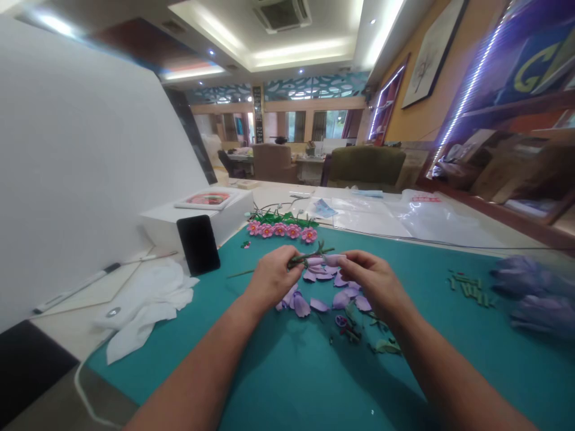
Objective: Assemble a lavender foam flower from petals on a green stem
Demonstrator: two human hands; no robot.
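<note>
My left hand (273, 278) is closed round a green artificial flower stem (324, 251), whose thin end sticks out to the left below the hand. With thumb and fingers pinched, my right hand (376, 282) holds a light purple petal (335, 260) close beside the stem. Whether the petal touches the stem, I cannot make out. Loose purple petals (301, 304) lie under and between both hands on the green mat (278, 371). Nearer to me are small dark purple and green flower parts (349, 330) and a green leaf (387, 346).
A row of pink flowers (280, 230) lies at the mat's back edge. A black phone (198, 244) leans against a white box (162, 220). White cloth (148, 314) is at left. Short green pieces (471, 288) and purple bundles (541, 311) lie right. Clear plastic sheets (372, 218) lie behind.
</note>
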